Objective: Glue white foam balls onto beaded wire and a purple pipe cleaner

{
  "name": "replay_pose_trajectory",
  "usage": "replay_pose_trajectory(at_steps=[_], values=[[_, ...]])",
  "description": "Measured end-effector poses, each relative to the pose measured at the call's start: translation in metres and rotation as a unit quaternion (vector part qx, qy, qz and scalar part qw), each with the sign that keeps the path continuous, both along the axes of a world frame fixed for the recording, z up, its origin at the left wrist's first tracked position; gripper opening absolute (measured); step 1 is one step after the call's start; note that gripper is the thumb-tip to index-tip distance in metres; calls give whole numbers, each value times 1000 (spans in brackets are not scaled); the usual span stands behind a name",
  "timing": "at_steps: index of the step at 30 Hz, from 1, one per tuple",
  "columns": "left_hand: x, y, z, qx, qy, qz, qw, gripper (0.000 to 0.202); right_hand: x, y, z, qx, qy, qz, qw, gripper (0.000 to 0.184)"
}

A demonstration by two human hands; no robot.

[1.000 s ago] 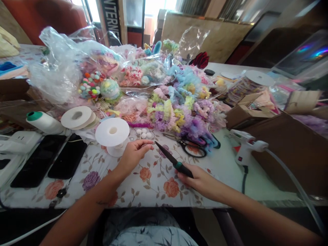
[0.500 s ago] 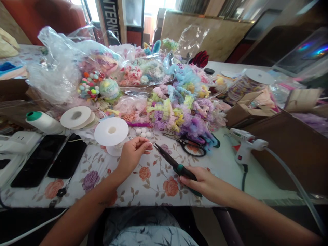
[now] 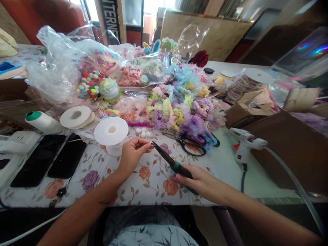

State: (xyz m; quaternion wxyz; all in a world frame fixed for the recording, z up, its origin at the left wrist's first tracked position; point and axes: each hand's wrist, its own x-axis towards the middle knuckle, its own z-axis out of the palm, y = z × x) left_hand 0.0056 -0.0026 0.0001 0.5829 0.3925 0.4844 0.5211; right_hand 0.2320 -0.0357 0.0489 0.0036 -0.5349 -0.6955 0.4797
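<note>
My left hand (image 3: 132, 153) is closed in a pinch, its thumb and forefinger pressed together around something too small to make out. Right at those fingertips are the narrow jaws of long-nose pliers (image 3: 165, 155) with dark green and black handles. My right hand (image 3: 196, 179) is wrapped round the handles, and the pliers point up and to the left. Just behind my left hand stands a white spool (image 3: 111, 131), with a strand of small beads partly hidden on it. Several white round pieces (image 3: 143, 132) lie beyond my fingertips. Black-handled scissors (image 3: 191, 146) rest behind the pliers.
A hot glue gun (image 3: 243, 145) stands at the right beside a cardboard box (image 3: 289, 147). Two phones (image 3: 38, 160) and a thread cone (image 3: 43, 122) lie at the left. Ruffled scrunchies (image 3: 166, 114) and plastic bags (image 3: 58, 68) heap up across the back.
The pliers and my right hand have shifted slightly left and up, bringing the jaw tips against my left fingertips. My left hand has barely moved.
</note>
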Motion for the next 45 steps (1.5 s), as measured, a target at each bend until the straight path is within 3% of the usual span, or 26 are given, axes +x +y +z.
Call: replay_pose_trajectory(at_steps=[26,34,40,45], values=[[1,0,-8,40,55,9,998,15,-10,8,-6,-15,21,-4,1000,27],[1,0,-7,46,56,9,997,14,-8,7,-13,14,38,7,999,24],[3,1,-1,17,-16,-43,999,24,-4,7,-13,74,29,25,997,25],[-1,2,-4,-46,-13,-145,988,35,-1,4,-16,171,-84,43,981,18]])
